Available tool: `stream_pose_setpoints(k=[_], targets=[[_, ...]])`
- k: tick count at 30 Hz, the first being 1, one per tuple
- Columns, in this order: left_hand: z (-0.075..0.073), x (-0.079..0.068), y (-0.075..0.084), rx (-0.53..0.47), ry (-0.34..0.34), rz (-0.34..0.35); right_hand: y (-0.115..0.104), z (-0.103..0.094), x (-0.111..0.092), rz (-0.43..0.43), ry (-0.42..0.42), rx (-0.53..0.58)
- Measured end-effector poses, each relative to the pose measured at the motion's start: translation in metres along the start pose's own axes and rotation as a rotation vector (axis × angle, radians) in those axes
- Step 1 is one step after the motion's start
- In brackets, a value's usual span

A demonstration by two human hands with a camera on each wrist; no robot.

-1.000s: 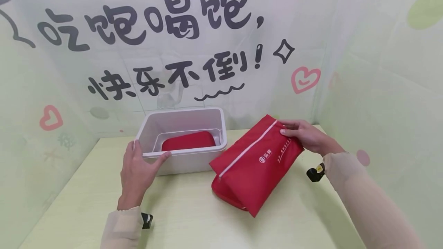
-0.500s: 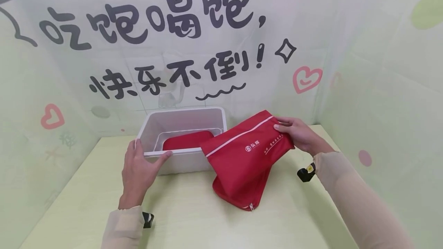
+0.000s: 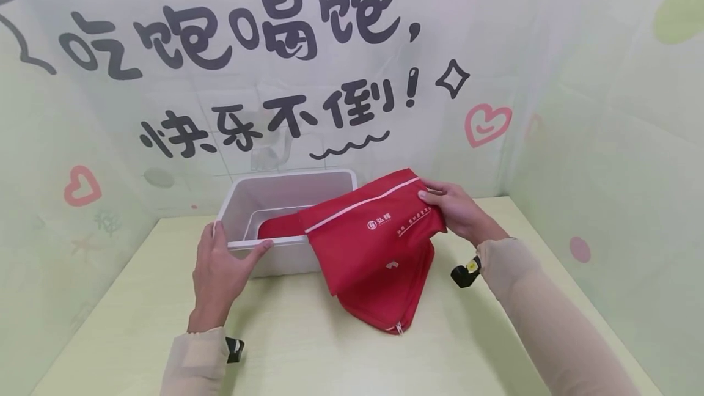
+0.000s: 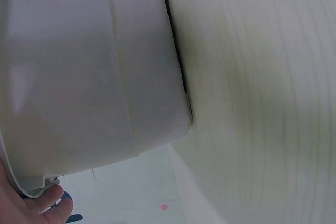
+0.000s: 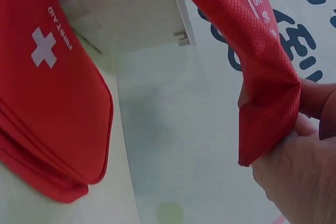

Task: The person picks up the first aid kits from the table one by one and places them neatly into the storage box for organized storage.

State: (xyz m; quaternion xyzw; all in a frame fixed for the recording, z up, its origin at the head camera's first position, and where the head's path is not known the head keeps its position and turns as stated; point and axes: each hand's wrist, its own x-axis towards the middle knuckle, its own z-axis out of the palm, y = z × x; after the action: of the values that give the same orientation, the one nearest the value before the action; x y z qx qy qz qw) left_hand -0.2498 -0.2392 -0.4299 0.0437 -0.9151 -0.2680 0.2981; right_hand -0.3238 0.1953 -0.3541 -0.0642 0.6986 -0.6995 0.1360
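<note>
My left hand (image 3: 217, 274) grips the front left corner of a white plastic bin (image 3: 275, 258), thumb along the front, fingertips (image 4: 55, 200) over the rim in the left wrist view. A flat red zippered fabric bag (image 3: 352, 225), with a white zip strip and printed lettering, hangs from my right hand (image 3: 459, 209), which pinches its right edge. The bag's left end covers the bin's front right corner. Beneath it on the table lies a red first aid pouch (image 5: 58, 87) with a white cross, partly hidden in the head view. Another red item (image 3: 283, 227) lies inside the bin.
The pale wood-look table (image 3: 308, 353) runs back to a printed wall sheet (image 3: 407, 127) close behind the bin. Sheets also stand at the left and right sides. Each wrist bears a small black camera.
My right hand has moved left with the red bag, whose left end has come over the bin's front right rim. More of the pouch shows beneath. The left hand stays on the bin.
</note>
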Motion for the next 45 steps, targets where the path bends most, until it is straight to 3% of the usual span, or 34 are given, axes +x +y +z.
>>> stream_pose_setpoints(k=[13, 24, 33, 45], targets=[[0.001, 0.000, 0.000, 0.003, -0.007, -0.003, -0.004, 0.034, 0.011, 0.057, 0.239, 0.127], [0.002, 0.000, -0.001, 0.001, 0.011, 0.004, -0.009, 0.060, 0.016, 0.059, 0.319, 0.271], [0.002, 0.000, -0.001, 0.012, -0.001, -0.001, -0.020, 0.082, 0.023, 0.069, 0.372, 0.314], [0.002, 0.001, -0.003, -0.003, -0.002, -0.002, -0.028, 0.110, 0.031, 0.029, 0.376, 0.312]])
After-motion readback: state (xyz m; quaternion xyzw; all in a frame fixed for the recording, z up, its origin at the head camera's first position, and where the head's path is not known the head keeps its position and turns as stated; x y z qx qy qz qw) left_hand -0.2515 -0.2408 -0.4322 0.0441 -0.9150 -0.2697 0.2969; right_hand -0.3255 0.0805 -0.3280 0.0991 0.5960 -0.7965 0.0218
